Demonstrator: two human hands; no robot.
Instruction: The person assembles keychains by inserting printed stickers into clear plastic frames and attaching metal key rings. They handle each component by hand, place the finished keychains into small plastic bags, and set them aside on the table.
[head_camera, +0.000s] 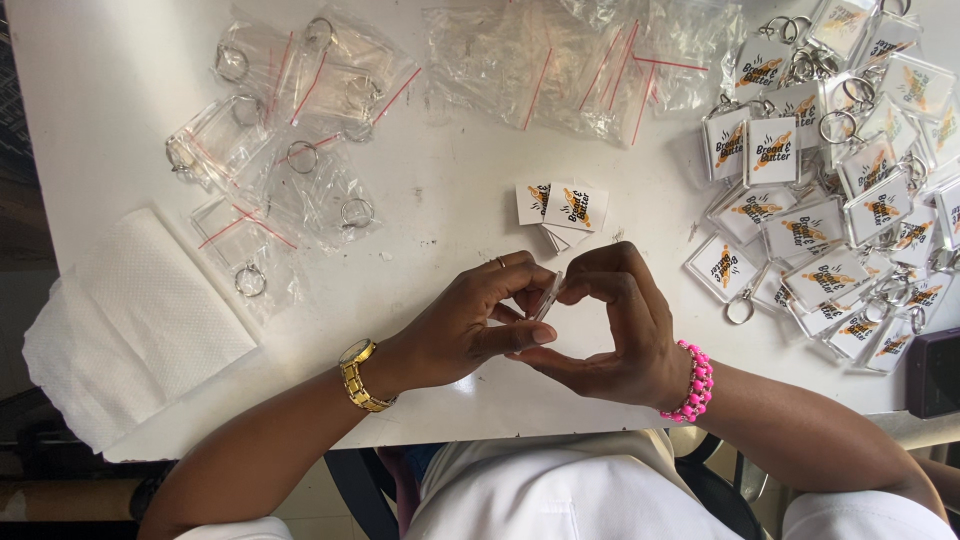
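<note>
Both hands, left hand (465, 325) and right hand (610, 325), pinch one clear keyring case (548, 296) near the worktop's (450, 200) front edge; three printed cards (562, 210) lie beyond.

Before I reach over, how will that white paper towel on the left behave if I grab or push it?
The white paper towel looks thin and soft, so it would probably flop and crumple rather than lift flat. It is likely very light: a push may bunch it instead of sliding it. Its near edge overhangs the white table, so a nudge might drop it off.

a small craft workshop: white table (450, 210) heaped with finished keychains (820, 200) and bagged blanks (280, 150).
</note>
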